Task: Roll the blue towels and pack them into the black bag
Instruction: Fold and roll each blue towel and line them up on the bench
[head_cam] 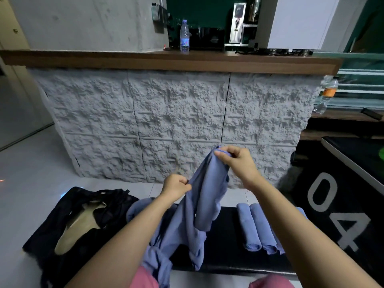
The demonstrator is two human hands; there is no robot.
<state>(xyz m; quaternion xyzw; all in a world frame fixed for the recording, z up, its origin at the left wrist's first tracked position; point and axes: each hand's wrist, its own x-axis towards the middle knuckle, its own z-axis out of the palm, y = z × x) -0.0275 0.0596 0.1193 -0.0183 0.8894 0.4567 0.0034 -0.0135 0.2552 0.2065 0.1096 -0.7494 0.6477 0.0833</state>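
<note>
Both hands are raised over the black bench (226, 242), each clamped on the same blue towel (203, 200). The right hand (236, 163) pinches a top corner between thumb and fingertips, and the left hand (175, 188), lower and well apart from it, pinches the near edge. The hold looks meant to find the hem and let the cloth hang open, so it can be laid flat before rolling. For now the towel droops in folds, and its lower end trails into a rumpled heap of the same blue fabric at the person's lap, so it is not yet spread. More loose blue cloth (137, 208) bunches on the left end of the bench behind the left forearm, apparently the stock waiting to be rolled. On the right end, 2 rolled towels (249, 227) lie side by side and touching. A sliver of blue beside the right forearm may be a 3rd. They seem parked there to keep the middle free as a working surface. The black bag (114, 213) lies slumped on the floor (31, 163) just left of the bench, within reach for packing. No towel shows inside it, so packing appears not yet begun.
</note>
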